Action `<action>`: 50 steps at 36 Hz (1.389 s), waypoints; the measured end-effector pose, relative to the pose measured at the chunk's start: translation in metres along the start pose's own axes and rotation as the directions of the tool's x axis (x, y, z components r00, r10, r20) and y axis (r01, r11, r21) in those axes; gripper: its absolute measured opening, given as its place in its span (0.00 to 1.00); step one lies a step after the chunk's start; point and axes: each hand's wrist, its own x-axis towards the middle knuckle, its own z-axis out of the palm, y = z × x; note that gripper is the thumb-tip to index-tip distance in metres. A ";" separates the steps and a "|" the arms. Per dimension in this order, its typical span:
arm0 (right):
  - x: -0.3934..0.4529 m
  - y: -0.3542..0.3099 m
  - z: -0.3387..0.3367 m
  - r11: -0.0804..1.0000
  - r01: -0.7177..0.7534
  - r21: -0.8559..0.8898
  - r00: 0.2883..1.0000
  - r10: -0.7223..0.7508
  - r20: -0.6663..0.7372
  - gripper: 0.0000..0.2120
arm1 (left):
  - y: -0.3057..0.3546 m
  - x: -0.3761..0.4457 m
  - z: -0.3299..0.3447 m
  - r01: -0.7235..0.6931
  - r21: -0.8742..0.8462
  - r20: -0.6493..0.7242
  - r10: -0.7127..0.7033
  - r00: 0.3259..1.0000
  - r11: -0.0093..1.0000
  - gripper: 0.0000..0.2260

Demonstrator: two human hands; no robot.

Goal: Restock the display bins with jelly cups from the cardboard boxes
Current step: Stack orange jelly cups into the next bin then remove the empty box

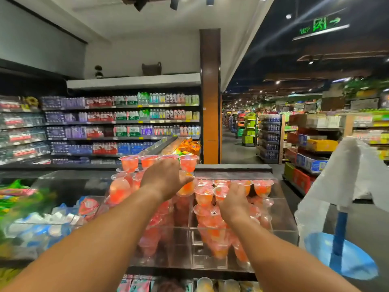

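Two bare forearms, left hand [166, 178] pinching one jelly cup [186, 189], right hand [234, 202] spread flat over cups in clear bin [282, 213]

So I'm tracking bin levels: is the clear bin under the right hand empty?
No, the clear bin under the right hand holds many orange-red jelly cups.

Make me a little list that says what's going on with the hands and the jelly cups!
place: shop aisle, drink shelves behind
left hand: reaching into the tall stack of jelly cups, fingers around an orange cup
right hand: palm down on the cups in the clear bin
bins: clear plastic, mostly full of red and orange cups
right side: white plastic bag over a blue stand
cardboard boxes: not in view
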 end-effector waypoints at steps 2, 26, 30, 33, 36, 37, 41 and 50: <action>0.004 0.001 0.005 1.000 -0.004 0.003 1.000 0.005 -0.016 0.21 | -0.005 0.002 0.003 0.020 -0.023 0.003 -0.020 1.000 1.000 0.22; 0.002 -0.007 -0.027 0.968 0.233 0.095 0.959 -0.212 -0.187 0.18 | 0.024 0.020 0.013 -0.030 -0.034 -0.081 0.028 0.996 0.999 0.24; -0.013 -0.037 -0.034 0.947 0.004 0.322 1.000 -0.002 -0.006 0.34 | 0.038 0.020 0.014 -0.055 -0.093 -0.143 0.041 0.989 0.994 0.24; -0.023 -0.051 -0.032 0.686 -0.407 0.602 0.901 0.193 0.389 0.38 | 0.047 0.018 0.014 -0.077 -0.126 -0.201 0.051 0.978 0.989 0.24; -0.023 -0.055 -0.035 0.329 -0.580 0.745 0.808 0.114 0.579 0.38 | 0.053 0.015 0.015 -0.109 -0.143 -0.224 0.076 0.972 0.984 0.24; -0.022 -0.055 -0.036 0.250 -0.590 0.768 0.804 0.091 0.588 0.36 | 0.055 0.013 0.016 -0.125 -0.136 -0.222 0.093 0.971 0.983 0.24; -0.014 -0.049 -0.042 0.183 -0.558 0.809 0.829 0.108 0.548 0.26 | 0.060 0.008 0.017 -0.180 -0.085 -0.200 0.160 0.967 0.980 0.23; 0.010 -0.029 -0.092 0.704 -0.201 0.681 0.973 0.222 0.057 0.26 | 0.045 0.011 0.021 -0.209 -0.138 -0.166 0.185 0.969 0.968 0.26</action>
